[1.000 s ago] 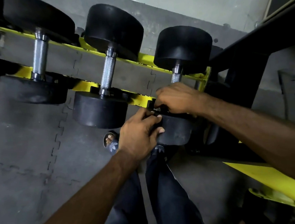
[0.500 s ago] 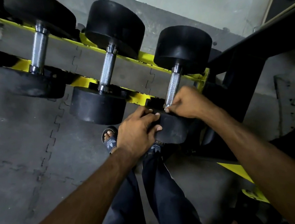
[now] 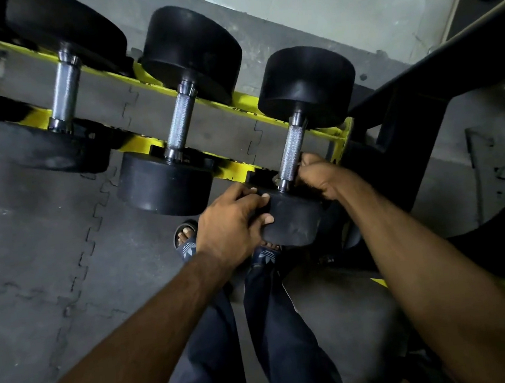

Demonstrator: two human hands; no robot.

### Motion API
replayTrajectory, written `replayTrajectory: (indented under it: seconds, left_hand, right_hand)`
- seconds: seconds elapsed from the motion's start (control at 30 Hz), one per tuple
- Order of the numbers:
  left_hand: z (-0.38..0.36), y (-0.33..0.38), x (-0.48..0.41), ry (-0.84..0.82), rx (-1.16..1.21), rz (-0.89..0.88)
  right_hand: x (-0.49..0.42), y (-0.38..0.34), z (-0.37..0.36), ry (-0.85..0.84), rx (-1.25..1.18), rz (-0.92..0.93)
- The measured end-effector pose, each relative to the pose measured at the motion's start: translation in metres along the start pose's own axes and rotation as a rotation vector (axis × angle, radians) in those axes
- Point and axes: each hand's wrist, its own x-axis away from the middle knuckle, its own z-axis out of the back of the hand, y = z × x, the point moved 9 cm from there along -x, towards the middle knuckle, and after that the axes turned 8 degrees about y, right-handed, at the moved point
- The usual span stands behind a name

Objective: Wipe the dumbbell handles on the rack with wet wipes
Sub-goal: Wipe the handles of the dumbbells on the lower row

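While the left hand [image 3: 229, 220] clamps the near rubber head [image 3: 293, 218] of the rightmost dumbbell [image 3: 306, 85], thumb and fingers curled over its edge, the right hand [image 3: 317, 176] sits at 3 o'clock of the handle [image 3: 291, 148], fingers curled round its lower end. Any wipe under those fingers is hidden. Dumbbell lies across the yellow rack rails [image 3: 137, 142], just 1 o'clock of frame centre. Middle dumbbell [image 3: 182, 124] at 11 o'clock, left dumbbell [image 3: 64, 91] at 10. Grey floor mats [image 3: 51, 239] below; sandalled foot [image 3: 185, 243] at 8 o'clock of left hand.
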Motion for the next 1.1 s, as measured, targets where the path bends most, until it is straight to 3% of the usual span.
replayTrajectory:
  seconds: [0.2, 0.47, 0.57, 0.63, 0.7, 0.8, 0.87, 0.97, 1.1]
  left_hand:
    - [0.001, -0.002, -0.009, -0.061, -0.039, 0.010]
    - [-0.002, -0.005, -0.016, -0.110, -0.051, 0.033]
    - [-0.002, -0.005, -0.017, -0.122, -0.052, 0.018]
    - [-0.002, -0.006, -0.016, -0.124, -0.053, 0.014]
    - [-0.001, -0.006, -0.015, -0.121, -0.044, 0.028]
    - [0.000, -0.006, -0.016, -0.115, -0.039, 0.039]
    - [0.000, -0.005, -0.017, -0.125, -0.044, 0.036]
    - [0.001, -0.005, -0.017, -0.128, -0.037, 0.045]
    - [0.001, -0.005, -0.015, -0.135, -0.036, 0.058]
  right_hand:
    - [0.008, 0.004, 0.035, 0.211, 0.077, 0.009]
    - [0.001, -0.001, 0.008, -0.043, 0.033, 0.029]
    - [0.019, 0.002, 0.031, 0.134, 0.040, 0.039]
    - [0.039, -0.002, 0.037, 0.223, 0.014, 0.123]
    - [0.052, -0.020, 0.031, 0.215, 0.029, 0.326]
    - [0.057, -0.059, 0.006, 0.178, 0.375, 0.731]
    - [0.054, -0.076, -0.023, 0.158, 0.918, 0.937]
    - [0.044, -0.089, -0.059, 0.116, 1.500, 0.944]
    - [0.033, -0.086, -0.080, -0.151, 1.828, 0.770]
